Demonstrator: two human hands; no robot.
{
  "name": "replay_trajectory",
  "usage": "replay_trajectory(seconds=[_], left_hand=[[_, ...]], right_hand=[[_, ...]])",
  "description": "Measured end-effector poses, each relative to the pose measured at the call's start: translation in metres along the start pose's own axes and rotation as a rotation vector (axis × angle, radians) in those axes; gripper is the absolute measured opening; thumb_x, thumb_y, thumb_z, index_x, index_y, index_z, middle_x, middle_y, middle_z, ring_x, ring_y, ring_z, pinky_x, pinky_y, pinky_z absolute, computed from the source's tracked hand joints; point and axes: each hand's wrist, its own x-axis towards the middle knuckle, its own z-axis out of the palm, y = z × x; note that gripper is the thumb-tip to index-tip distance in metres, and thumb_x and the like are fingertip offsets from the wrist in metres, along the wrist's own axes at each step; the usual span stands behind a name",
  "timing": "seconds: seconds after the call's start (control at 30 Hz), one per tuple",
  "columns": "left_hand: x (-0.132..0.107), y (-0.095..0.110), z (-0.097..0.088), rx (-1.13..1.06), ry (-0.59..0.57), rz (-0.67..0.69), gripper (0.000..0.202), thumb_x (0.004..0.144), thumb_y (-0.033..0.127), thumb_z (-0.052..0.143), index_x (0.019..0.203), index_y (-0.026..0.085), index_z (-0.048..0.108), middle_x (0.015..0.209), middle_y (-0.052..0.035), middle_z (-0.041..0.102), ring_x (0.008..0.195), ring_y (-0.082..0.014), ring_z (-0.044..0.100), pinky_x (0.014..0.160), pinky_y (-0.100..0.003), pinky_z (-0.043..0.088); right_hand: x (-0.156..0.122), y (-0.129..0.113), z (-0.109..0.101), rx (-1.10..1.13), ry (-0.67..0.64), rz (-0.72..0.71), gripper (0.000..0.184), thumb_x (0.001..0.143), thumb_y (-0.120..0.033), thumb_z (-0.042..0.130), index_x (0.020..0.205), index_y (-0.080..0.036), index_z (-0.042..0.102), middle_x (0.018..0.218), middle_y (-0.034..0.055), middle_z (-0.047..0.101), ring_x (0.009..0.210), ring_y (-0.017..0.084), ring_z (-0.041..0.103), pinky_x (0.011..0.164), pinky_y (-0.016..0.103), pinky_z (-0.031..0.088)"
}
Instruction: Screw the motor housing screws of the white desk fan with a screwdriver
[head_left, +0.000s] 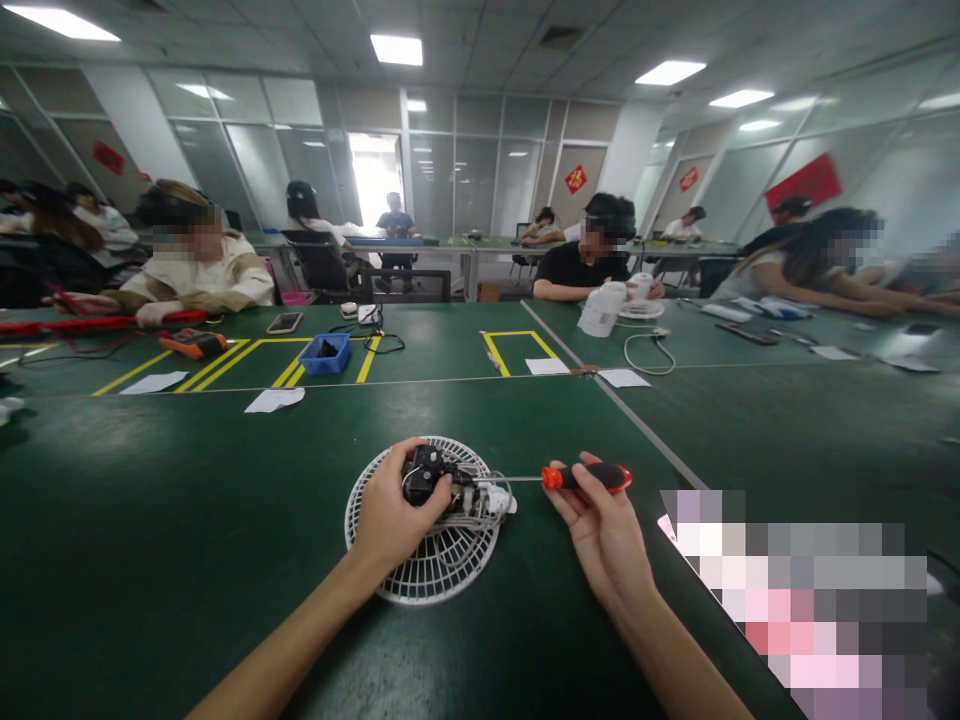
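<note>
Screwdriver (604, 477) in narrow right grip (606, 528)

On the bench (225, 500) — fan grille (420, 578); over it, motor (425, 478); to motor's right, screwdriver (553, 478); behind, leftward — tray (326, 364), phone (285, 322) beyond.

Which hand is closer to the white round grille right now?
Left. The left hand is over the white round grille, gripping the black part; the right hand is off the grille's right side, holding the screwdriver.
</note>
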Motion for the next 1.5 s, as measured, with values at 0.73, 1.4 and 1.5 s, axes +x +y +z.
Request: replay_trajectory(seconds=[0.73, 1.4, 1.5], left_hand=[[0.0003, -0.0001, 0.0006, -0.005, -0.005, 0.003, 0.042, 0.085, 0.044, 0.068, 0.12, 0.022, 0.058, 0.108, -0.0068, 0.071, 0.101, -0.0253, 0.07, 0.097, -0.044, 0.055], [-0.0002, -0.0007, 0.0013, 0.028, 0.007, 0.018, 0.043, 0.084, 0.043, 0.068, 0.121, 0.023, 0.059, 0.109, -0.0069, 0.071, 0.101, -0.0252, 0.069, 0.096, -0.045, 0.056], [-0.0005, -0.0005, 0.0009, 0.029, 0.003, 0.017, 0.042, 0.085, 0.044, 0.067, 0.12, 0.023, 0.059, 0.109, -0.0069, 0.071, 0.1, -0.0252, 0.069, 0.096, -0.045, 0.056]], right_hand=[[-0.0028, -0.0017, 0.0021, -0.129, -0.016, 0.047, 0.086, 0.057, -0.036, 0.096, 0.129, -0.031, 0.049, 0.075, -0.0051, 0.075, 0.065, 0.02, 0.073, 0.057, 0.027, 0.061], [-0.0018, 0.0008, 0.0003, -0.082, -0.042, 0.003, 0.069, 0.057, -0.032, 0.096, 0.116, -0.025, 0.06, 0.082, -0.0023, 0.075, 0.084, 0.022, 0.074, 0.078, 0.035, 0.063], [0.001, 0.0027, -0.0008, -0.127, -0.007, 0.048, 0.06, 0.057, -0.039, 0.097, 0.104, -0.024, 0.065, 0.077, -0.0013, 0.074, 0.07, 0.017, 0.07, 0.06, 0.025, 0.059]])
